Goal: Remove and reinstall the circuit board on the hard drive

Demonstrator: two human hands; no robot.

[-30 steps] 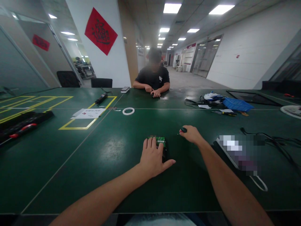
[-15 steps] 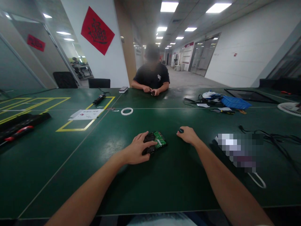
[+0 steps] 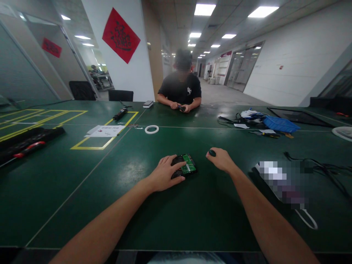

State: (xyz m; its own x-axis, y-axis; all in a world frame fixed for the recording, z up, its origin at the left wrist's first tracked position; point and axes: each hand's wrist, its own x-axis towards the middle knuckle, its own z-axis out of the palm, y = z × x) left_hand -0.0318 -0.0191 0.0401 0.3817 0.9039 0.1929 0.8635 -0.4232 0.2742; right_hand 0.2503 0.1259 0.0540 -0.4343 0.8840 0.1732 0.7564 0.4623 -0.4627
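A hard drive (image 3: 189,165) with a green circuit board facing up lies on the dark green table. My left hand (image 3: 166,172) spans its left part, the index finger across the board and the thumb at the near edge. The fingers hide that end of the drive. To the right of the drive, apart from it, my right hand (image 3: 221,157) is closed around a small dark green object with a rounded end (image 3: 211,152). The rest of that object is inside the fist, so I cannot tell its kind.
A white tape roll (image 3: 151,129) and paper sheet (image 3: 106,131) lie to the left. At right are a blurred white item (image 3: 283,185), black cables (image 3: 324,170) and a blue tray (image 3: 282,124). Across the table sits a person (image 3: 180,90) holding something small and dark.
The view has shifted slightly, so the scene sits a little further right. My left hand stays on the hard drive, and my right hand keeps its grip on the dark green object.
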